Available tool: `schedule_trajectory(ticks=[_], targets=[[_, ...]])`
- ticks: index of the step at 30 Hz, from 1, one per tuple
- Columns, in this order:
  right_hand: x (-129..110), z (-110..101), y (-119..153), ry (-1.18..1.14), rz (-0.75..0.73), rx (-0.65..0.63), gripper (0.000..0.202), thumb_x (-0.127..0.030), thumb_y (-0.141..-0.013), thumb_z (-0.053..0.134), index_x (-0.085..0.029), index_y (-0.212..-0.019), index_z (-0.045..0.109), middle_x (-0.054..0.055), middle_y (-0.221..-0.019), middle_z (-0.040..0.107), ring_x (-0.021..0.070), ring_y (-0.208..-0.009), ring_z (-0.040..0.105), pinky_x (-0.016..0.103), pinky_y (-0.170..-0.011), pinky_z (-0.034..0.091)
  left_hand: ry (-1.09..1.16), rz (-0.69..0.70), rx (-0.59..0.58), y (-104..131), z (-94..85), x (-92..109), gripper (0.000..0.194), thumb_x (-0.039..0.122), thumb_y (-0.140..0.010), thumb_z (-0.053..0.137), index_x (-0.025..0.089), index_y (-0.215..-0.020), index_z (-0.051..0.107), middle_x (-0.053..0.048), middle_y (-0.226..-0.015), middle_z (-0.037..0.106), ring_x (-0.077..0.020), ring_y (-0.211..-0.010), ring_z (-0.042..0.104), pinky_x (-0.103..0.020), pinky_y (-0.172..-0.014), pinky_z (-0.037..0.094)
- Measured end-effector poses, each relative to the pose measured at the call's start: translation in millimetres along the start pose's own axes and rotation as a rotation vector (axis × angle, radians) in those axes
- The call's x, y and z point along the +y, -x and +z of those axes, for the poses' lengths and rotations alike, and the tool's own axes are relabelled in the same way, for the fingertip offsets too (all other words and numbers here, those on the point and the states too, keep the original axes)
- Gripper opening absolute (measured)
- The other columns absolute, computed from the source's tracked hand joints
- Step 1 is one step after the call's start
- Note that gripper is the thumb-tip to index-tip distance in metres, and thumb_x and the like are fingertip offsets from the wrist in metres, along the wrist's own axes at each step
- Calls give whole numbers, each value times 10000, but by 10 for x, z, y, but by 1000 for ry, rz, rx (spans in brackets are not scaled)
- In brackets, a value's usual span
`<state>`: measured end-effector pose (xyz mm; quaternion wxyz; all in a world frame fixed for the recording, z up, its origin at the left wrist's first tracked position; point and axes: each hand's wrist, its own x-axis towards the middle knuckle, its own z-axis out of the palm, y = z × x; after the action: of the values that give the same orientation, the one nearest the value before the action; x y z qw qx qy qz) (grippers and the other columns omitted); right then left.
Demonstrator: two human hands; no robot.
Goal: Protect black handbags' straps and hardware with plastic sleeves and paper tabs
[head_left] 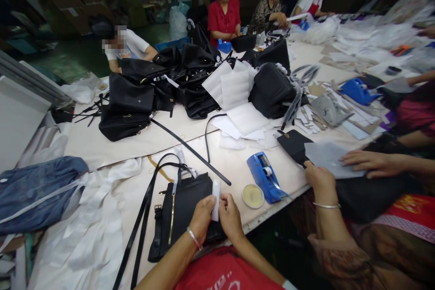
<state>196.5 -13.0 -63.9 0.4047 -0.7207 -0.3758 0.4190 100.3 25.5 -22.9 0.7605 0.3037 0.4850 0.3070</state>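
A black handbag (185, 199) with a gold zip and a buckled side strap lies on the table in front of me. Above its right side, a narrow strip of white wrapping (216, 195) stands nearly upright between my hands. My left hand (203, 217), with a bracelet at the wrist, pinches the strip from the left. On the other side, the closed fingers of my right hand (231, 215) grip its right edge. Whether anything lies inside the wrapping, I cannot tell. Long black straps (142, 217) trail from the bag toward the table's front.
Right of my hands are a round tin (253, 195) and a blue tape dispenser (265, 176). Black bags (127, 99) and white foam sheets (238, 88) pile up behind. A co-worker's hands (321, 176) handle a sheet at right. White strips (91, 226) cover the left side.
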Motion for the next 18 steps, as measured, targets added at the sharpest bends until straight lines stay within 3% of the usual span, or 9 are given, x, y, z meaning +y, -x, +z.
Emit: schedule_trajectory(ticks=[5,9,12,15,18], targets=[[-59,47,62,164,-156,93,136,-239,-851,396,-238,-970,462,46,-884,589,214,-836,580,349,-770,446,6,-19,12,-31,13,19,372,431,-704,674,95,-863,692,-76,-734,692,-180,-651,617,-282,-645,464],[16,73,110,244,-327,84,248,-198,-859,352,-242,-1080,455,76,-952,579,234,-872,583,379,-769,478,-5,-37,69,-81,18,-36,313,386,-701,678,96,-818,690,-66,-700,691,-184,-636,626,-280,-620,473],[89,16,163,352,-466,69,372,-200,-871,357,-243,-1236,413,114,-1093,563,268,-1009,552,423,-819,481,14,-55,71,-125,31,-107,286,369,-696,687,103,-801,678,-56,-687,683,-171,-613,614,-268,-594,473],[62,-233,235,468,-602,-49,531,-219,-854,442,-227,-1366,304,136,-1233,515,301,-1124,491,454,-877,465,28,-56,86,-142,39,-153,293,378,-663,720,105,-747,656,-42,-646,655,-137,-566,581,-245,-566,470],[-40,-712,176,555,-668,-245,584,-232,-837,511,-247,-1384,306,109,-1249,522,288,-1115,499,431,-903,451,26,-83,184,-137,23,-148,345,377,-619,758,101,-795,650,-27,-643,631,-101,-529,548,-213,-526,459]])
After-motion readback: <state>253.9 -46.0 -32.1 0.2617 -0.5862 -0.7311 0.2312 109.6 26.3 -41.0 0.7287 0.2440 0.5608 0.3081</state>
